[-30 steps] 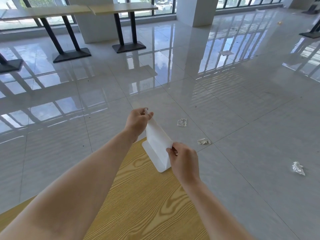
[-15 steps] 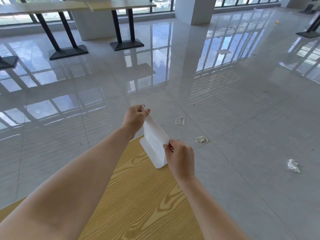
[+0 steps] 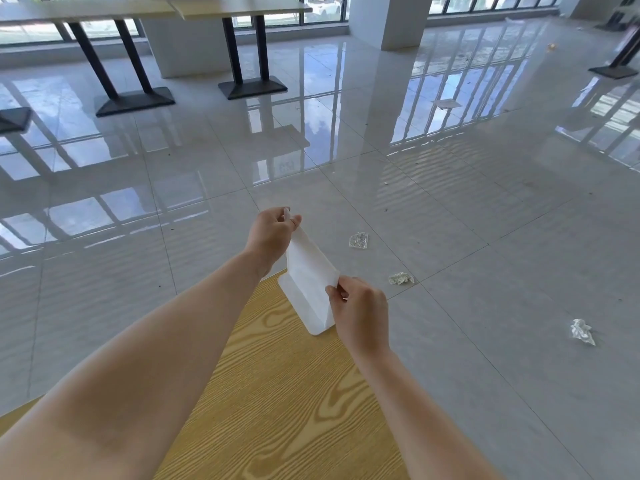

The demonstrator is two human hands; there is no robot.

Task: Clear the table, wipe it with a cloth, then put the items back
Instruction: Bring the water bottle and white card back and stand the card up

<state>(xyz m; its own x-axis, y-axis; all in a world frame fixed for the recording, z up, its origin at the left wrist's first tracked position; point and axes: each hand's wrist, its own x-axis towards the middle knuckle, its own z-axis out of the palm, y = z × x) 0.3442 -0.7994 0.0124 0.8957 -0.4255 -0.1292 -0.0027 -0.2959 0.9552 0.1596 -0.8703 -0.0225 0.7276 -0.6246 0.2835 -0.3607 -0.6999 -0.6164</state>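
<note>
While both hands pinch the white cloth [image 3: 308, 271] at its upper corners, left hand [image 3: 272, 233], right hand [image 3: 358, 313], its lower edge touches the table [image 3: 277, 393] corner; three crumpled wrappers [image 3: 401, 278] lie on the floor [image 3: 485, 202] beyond.

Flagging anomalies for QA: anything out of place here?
Yes: three crumpled clear wrappers litter the grey tiled floor beyond the wooden table. Left hand and right hand pinch the white cloth normally.

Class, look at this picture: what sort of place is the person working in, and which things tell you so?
Probably an empty canteen or cafeteria hall: long tables on black pedestal bases stand by a row of large windows, and the glossy grey tiled floor stretches wide, with crumpled wrappers lying on it.
</note>
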